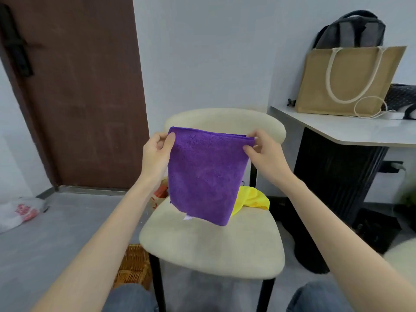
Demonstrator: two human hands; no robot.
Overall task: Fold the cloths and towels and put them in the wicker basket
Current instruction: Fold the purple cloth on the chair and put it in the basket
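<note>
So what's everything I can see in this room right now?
chair: one, cream, black legs, centre
purple cloth: one, purple, held up over the chair
yellow cloth: one, yellow, on the chair seat behind the purple cloth
wicker basket: one, brown, floor left of the chair
door: one, dark brown, back left
plastic bag: one, white and red, floor far left
table: one, white, right
tote bag: one, tan, on the table
backpack: one, grey, behind the tote bag
left hand: one, bare, pinching the purple cloth's top left corner
right hand: one, bare, pinching its top right corner
</note>
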